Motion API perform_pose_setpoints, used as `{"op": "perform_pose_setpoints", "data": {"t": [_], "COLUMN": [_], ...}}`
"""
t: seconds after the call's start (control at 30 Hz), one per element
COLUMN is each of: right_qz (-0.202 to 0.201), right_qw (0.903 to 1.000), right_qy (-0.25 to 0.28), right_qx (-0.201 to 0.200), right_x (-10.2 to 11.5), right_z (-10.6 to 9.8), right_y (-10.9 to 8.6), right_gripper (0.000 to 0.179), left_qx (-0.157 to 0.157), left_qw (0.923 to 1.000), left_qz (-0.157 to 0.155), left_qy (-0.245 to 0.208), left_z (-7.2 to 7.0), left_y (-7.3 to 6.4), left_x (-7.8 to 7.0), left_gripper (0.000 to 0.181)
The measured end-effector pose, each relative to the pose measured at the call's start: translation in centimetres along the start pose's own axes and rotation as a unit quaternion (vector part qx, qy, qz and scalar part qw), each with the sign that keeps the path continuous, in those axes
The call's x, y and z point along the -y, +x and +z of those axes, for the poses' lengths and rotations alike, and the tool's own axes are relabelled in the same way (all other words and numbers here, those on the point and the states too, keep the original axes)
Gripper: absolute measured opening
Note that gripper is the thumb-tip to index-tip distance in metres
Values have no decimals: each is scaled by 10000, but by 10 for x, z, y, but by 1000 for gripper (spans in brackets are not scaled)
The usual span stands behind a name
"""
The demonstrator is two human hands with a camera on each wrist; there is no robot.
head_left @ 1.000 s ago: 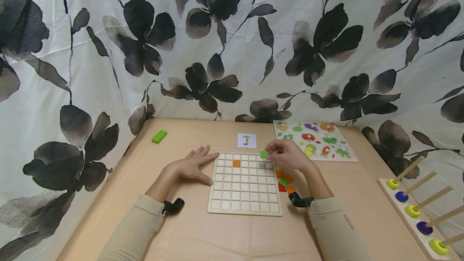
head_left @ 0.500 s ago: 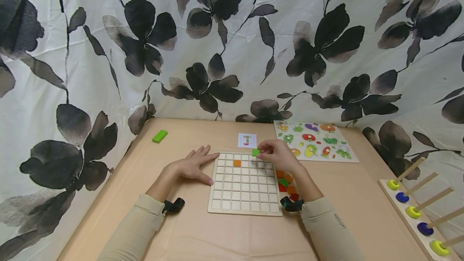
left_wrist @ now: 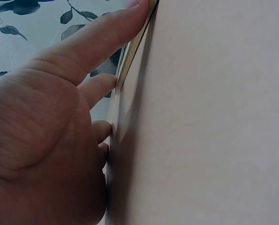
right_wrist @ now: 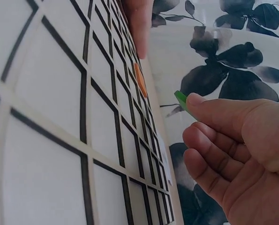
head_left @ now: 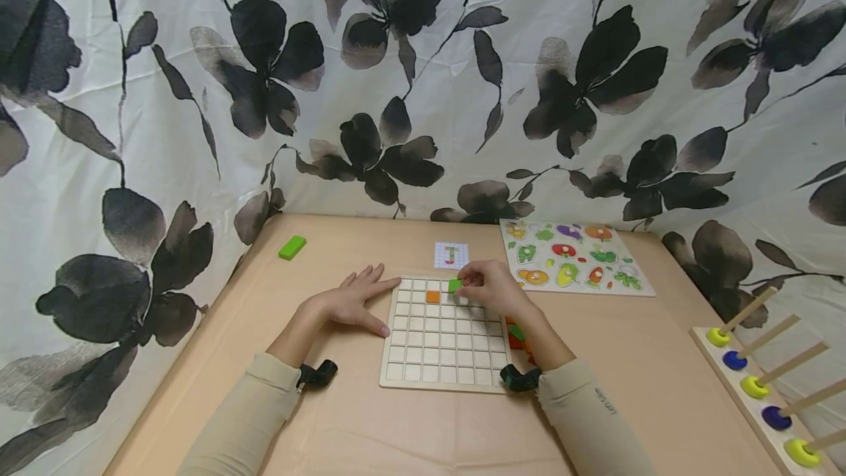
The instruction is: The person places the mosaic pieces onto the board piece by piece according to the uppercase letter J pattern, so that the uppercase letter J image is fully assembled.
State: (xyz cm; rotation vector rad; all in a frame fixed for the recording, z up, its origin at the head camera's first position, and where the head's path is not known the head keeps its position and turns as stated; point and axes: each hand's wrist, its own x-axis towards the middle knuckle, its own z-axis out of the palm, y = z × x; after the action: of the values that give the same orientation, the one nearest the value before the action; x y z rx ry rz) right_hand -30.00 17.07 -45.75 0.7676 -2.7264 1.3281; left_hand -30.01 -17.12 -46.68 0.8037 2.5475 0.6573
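A wooden grid board (head_left: 446,347) with white square cells lies in the middle of the table. One orange tile (head_left: 432,297) sits in a cell of its second row from the far edge. My right hand (head_left: 492,286) pinches a green square tile (head_left: 454,286) between thumb and fingers, above the board's far rows; in the right wrist view the green tile (right_wrist: 183,101) stands clear of the grid. My left hand (head_left: 355,303) rests with spread fingers at the board's left edge, thumb and index fingertip touching it. In the left wrist view the thumb (left_wrist: 106,40) lies along that edge.
Loose red, orange and green tiles (head_left: 516,340) lie right of the board, partly hidden by my right forearm. Behind it is a small pattern card (head_left: 452,255). A vegetable picture board (head_left: 575,259), a green block (head_left: 292,247) and a peg rack (head_left: 760,395) surround the area.
My right hand has moved left over the board's far edge, carrying the green tile from the right corner toward the orange tile's column. The left hand has stayed in place.
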Motion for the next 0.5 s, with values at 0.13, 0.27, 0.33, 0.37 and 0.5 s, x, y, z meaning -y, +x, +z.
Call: {"op": "perform_pose_setpoints", "data": {"t": [0.13,0.27,0.33,0.37,0.5], "right_qz": [32,145,203,228,338], "right_qw": [10000,9998,9996,9995,9988], "right_qy": [-70,-131,-159,-166,-234], "right_qx": [19,93,135,157,261], "right_x": [1,3,3,3,4], "right_z": [4,7,9,9,12], "right_y": [0,-1,-1,-1,-1], "right_gripper": [17,16,17,17,19], "left_qx": [-13,-27,-31,-37,-45], "left_qw": [10000,10000,10000,10000,10000], "left_qz": [-26,-22,-20,-21,-18], "left_qy": [-14,-7,9,8,24], "left_z": [1,3,3,3,3], "left_y": [-1,-2,-3,-3,-4], "left_x": [-1,-2,-2,-2,-2], "left_gripper": [108,108,108,108,108]}}
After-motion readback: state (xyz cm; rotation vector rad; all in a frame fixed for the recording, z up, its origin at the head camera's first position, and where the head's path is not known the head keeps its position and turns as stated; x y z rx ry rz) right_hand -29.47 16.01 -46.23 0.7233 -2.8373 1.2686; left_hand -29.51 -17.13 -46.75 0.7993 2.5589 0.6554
